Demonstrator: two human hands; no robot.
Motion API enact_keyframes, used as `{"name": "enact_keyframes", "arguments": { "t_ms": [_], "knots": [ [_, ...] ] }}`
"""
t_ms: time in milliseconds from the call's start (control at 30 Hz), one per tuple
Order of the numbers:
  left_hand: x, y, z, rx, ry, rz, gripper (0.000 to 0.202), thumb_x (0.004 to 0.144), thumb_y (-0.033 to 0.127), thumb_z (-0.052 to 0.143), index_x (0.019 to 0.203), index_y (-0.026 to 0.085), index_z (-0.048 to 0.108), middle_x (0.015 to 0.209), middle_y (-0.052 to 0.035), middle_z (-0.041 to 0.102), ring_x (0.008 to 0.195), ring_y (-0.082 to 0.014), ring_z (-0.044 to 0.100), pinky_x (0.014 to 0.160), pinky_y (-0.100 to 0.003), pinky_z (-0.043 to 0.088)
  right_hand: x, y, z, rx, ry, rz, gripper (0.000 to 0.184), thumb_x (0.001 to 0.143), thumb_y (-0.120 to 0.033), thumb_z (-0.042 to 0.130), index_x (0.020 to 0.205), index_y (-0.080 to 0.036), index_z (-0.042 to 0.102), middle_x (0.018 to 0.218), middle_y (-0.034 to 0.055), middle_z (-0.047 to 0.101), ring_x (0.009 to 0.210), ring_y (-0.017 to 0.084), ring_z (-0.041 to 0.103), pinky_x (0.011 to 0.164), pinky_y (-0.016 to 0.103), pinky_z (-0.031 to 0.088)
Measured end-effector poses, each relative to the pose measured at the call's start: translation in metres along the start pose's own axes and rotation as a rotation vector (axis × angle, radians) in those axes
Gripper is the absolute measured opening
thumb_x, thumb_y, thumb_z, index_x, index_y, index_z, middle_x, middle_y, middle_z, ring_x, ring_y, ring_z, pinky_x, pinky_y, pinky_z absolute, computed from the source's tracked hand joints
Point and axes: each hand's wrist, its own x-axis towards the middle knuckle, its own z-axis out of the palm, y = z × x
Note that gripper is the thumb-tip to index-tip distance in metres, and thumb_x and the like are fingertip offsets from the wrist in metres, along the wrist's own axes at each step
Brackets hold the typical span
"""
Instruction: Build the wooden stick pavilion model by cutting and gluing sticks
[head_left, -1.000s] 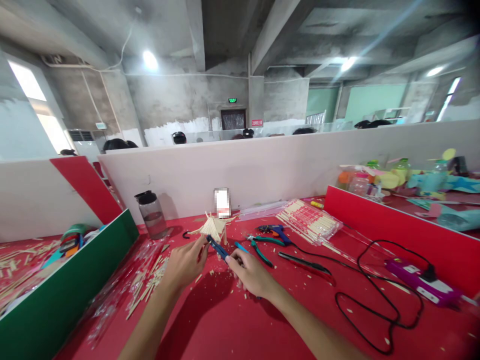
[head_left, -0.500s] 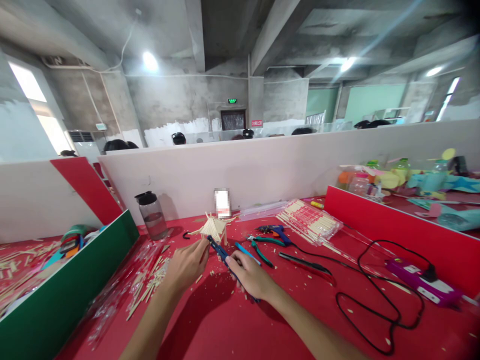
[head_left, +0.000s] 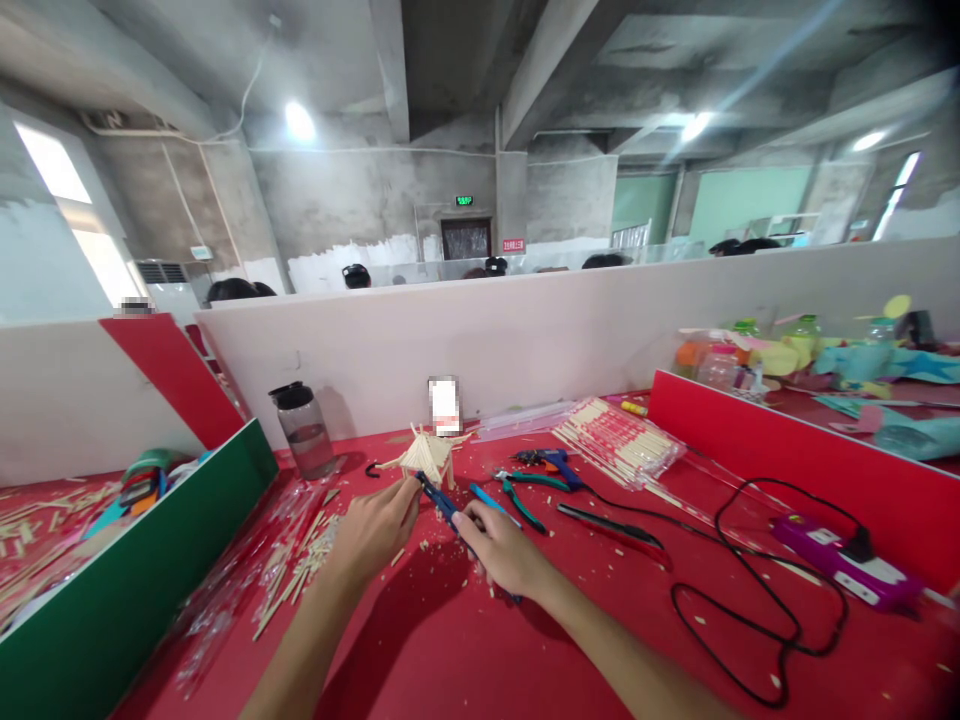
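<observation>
My right hand (head_left: 499,545) is wrapped round the handles of dark blue pliers (head_left: 437,497), whose jaws point up and to the left. Right at the jaws, the fingers of my left hand (head_left: 381,525) are pinched together; whatever lies between them is hidden. Just beyond the jaws stands a small model built of pale wooden sticks (head_left: 427,455), with a pointed, roof-like top. A light blue pen-like stick (head_left: 491,505) lies behind my right hand. Wood chips are scattered on the red tabletop (head_left: 450,670) around both hands.
To the right lie green-handled pliers (head_left: 525,500), a glue gun (head_left: 553,462), a black cutter (head_left: 611,532), bagged sticks (head_left: 619,440) and a purple power strip (head_left: 844,565) with a looping cable. A bottle (head_left: 304,435) and loose sticks (head_left: 304,560) are on the left. Low partitions surround the table.
</observation>
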Motion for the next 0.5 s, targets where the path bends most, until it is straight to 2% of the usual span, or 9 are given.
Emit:
{"name": "enact_keyframes", "arguments": {
  "t_ms": [167,333,500],
  "knots": [
    [0.002,0.002,-0.005,0.024,-0.084,-0.023,0.024,0.099,0.027,0.039,0.103,0.021,0.062,0.09,-0.0071,0.075,0.066,-0.019,0.068,0.053,-0.024,0.035,-0.001,0.002,0.001,0.058,-0.036,0.016,0.032,0.098,-0.045,0.041,0.078,-0.02,0.046,0.061,-0.0049,0.05,0.046,0.009,0.05,0.047,0.02,0.036],
    [0.004,0.004,-0.014,0.024,-0.213,-0.038,0.025,0.1,0.026,0.037,0.112,0.022,0.059,0.096,-0.0071,0.073,0.071,-0.0194,0.069,0.056,-0.024,0.038,0.0,0.006,0.003,0.121,-0.075,0.056,0.033,0.099,-0.048,0.039,0.08,-0.021,0.046,0.061,-0.0054,0.051,0.04,0.009,0.049,0.041,0.02,0.036],
    [0.006,0.005,-0.021,0.077,-0.333,-0.052,0.025,0.1,0.027,0.035,0.109,0.022,0.057,0.096,-0.007,0.073,0.072,-0.0212,0.069,0.056,-0.025,0.039,0.0,0.009,0.004,0.108,-0.077,0.066,0.036,0.098,-0.051,0.038,0.081,-0.021,0.047,0.06,-0.0045,0.051,0.04,0.01,0.049,0.04,0.021,0.035]
  ]
}}
